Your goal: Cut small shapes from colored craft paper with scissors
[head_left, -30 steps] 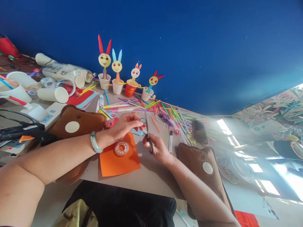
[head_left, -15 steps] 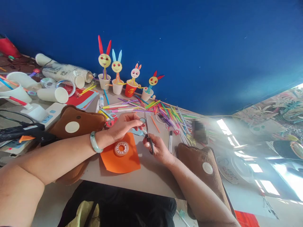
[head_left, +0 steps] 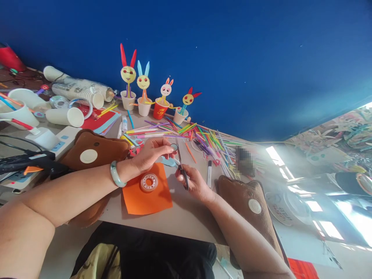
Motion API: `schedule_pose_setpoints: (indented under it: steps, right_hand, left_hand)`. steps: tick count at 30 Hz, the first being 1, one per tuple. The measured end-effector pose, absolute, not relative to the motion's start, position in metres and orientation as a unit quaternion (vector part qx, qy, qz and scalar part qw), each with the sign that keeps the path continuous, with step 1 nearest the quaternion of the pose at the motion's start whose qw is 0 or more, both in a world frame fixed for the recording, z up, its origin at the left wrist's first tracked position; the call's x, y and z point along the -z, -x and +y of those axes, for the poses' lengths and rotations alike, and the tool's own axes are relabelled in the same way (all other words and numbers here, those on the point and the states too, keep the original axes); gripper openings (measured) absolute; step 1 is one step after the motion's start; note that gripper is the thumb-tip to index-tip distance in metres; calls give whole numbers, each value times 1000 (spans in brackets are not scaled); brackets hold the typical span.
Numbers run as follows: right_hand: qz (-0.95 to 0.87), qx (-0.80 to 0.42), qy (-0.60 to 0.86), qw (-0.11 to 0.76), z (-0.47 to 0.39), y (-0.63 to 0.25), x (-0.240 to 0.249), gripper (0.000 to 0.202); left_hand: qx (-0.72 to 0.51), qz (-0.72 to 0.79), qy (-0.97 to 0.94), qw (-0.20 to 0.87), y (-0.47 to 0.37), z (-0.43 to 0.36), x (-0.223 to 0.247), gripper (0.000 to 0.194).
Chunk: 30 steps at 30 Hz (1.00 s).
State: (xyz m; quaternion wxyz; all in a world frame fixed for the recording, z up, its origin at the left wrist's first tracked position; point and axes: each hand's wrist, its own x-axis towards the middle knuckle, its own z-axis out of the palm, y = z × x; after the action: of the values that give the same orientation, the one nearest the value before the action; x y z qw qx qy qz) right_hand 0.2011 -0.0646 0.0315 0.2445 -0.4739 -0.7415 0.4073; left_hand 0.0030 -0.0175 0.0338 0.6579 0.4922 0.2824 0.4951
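Between its thumb and fingertips, my left hand [head_left: 155, 154] pinches a small round, pale piece with a dark rim [head_left: 174, 147], its material unclear. My right hand [head_left: 195, 183] is closed round the dark handles of a pair of scissors [head_left: 184, 176], whose blades point up and away from me. The blades stand just right of the round piece; whether they touch it I cannot tell. Below my left hand, a roll of clear tape [head_left: 149, 182] lies on a sheet of orange paper [head_left: 162, 200]. A light blue piece [head_left: 168, 161] rests just behind the paper.
Several rabbit-faced figures in cups [head_left: 144, 106] line the blue wall. Coloured sticks and pens [head_left: 203, 139] are strewn across the back of the table. Brown plush cushions [head_left: 94, 145] flank my arms. Stacked paper cups [head_left: 80, 90] and a power strip [head_left: 68, 135] occupy the left.
My left hand has shifted very slightly and the round piece has turned a little in its fingers. The right hand and scissors look almost unmoved.
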Motion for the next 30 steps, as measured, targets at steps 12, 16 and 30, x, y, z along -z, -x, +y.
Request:
schedule_pose_setpoints:
  steps: [12, 16, 30]
  right_hand:
    - [-738, -415, 473, 245, -66, -201, -33, 63]
    - [-738, -414, 476, 239, -65, -201, -32, 65]
    - [-741, -413, 471, 240, -66, -201, -32, 69]
  left_hand:
    - [-494, 312, -485, 650, -3, -17, -33, 23]
    - [-495, 310, -485, 651, -3, -16, -34, 23]
    - [-497, 302, -485, 653, -3, -17, -35, 23]
